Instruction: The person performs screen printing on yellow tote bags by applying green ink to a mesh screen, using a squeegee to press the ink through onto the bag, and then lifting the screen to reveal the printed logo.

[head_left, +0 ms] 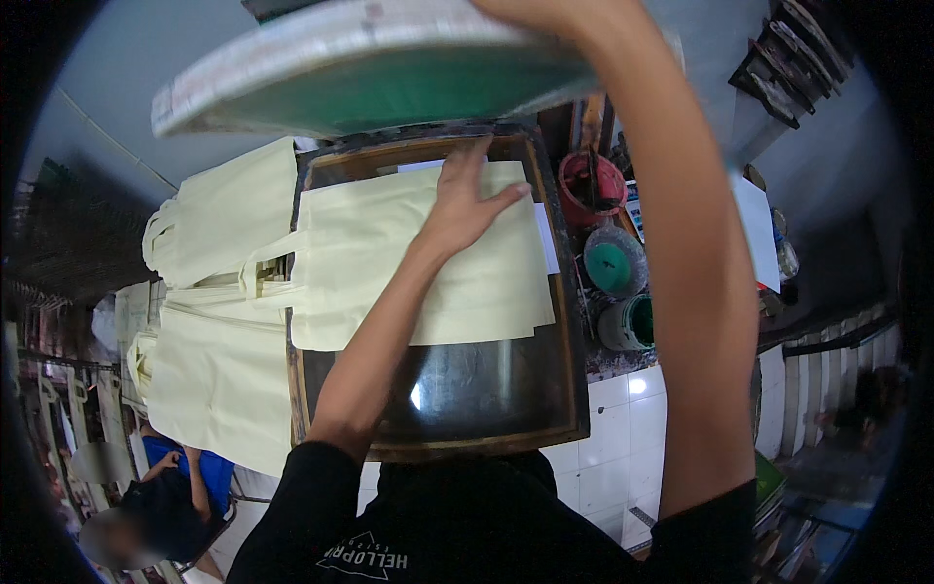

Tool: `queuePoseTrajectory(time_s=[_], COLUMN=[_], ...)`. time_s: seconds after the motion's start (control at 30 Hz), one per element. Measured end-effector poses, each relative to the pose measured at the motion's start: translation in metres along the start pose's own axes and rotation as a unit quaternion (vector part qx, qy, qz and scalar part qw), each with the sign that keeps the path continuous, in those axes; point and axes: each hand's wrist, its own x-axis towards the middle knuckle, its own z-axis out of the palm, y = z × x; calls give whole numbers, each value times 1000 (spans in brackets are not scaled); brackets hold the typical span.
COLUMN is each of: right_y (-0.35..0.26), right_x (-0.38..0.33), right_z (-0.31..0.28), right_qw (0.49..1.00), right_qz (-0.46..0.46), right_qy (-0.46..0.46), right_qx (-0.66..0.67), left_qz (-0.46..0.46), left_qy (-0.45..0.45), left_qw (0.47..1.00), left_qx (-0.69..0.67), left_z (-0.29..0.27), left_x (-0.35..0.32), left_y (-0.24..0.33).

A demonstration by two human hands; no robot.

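Left hand (465,206) flat on cream tote bag (389,263) | bag unprinted, smooth

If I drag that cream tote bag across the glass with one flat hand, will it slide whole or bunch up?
The tote bag looks like thin, floppy cloth, so it would probably bunch under the left hand. The glass plate shines, so it may slide easily. Its loose handles would likely trail.

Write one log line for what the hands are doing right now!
left hand: flat on cream tote bag | right hand: holding up green-mesh screen frame | bag: on glass-topped wooden table
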Motion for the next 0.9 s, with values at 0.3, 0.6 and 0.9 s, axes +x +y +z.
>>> queuePoseTrajectory(time_s=[0.3, 0.6, 0.9], right_y=[68, 91, 82], right_x=[-181, -174, -215], right_z=[166, 213, 214], right_qw=[980, 978, 966], right_qz=[-173, -194, -228], right_qy=[36, -70, -124], right_qx=[89, 26, 13], left_qz=[-275, -374, -361], left_qy=[50, 33, 43], left_qw=[835, 800, 799], left_qx=[-473, -468, -479], left_z=[-89, -52, -49], left_x=[-264, -303, -300], left_y=[36, 0, 3])
